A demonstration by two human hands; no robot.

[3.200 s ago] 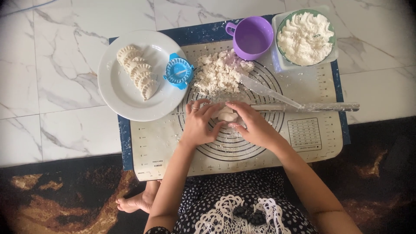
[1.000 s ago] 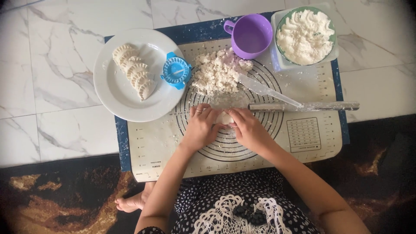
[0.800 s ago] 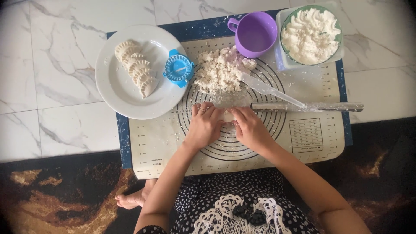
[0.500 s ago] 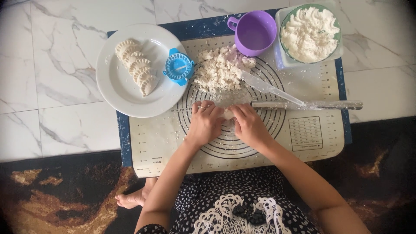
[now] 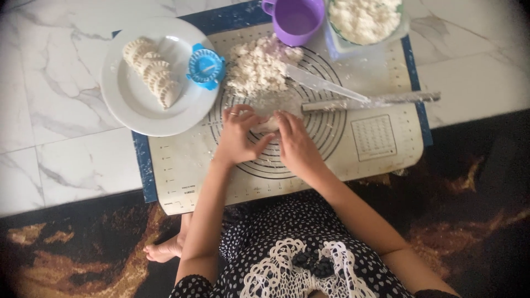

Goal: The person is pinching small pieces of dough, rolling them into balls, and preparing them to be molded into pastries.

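Both hands still pressed around a small pale dough piece (image 5: 266, 123) at the baking mat's (image 5: 381, 149) ringed centre. Left hand (image 5: 238, 136) and right hand (image 5: 298, 144) with fingers curled loosely about it, as before. View shifted: purple cup (image 5: 295, 19) now cropped at top edge.

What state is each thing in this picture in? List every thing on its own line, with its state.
Small pale dough piece: pressed between both hands on the mat.
Left hand: on the dough.
Right hand: on the dough.
Round white plate: holds shaped dumplings.
Blue dumpling press: lying open.
Purple plastic cup: upright.
Green-rimmed bowl: full of white filling.
Rolling pin: lying flat, unused.
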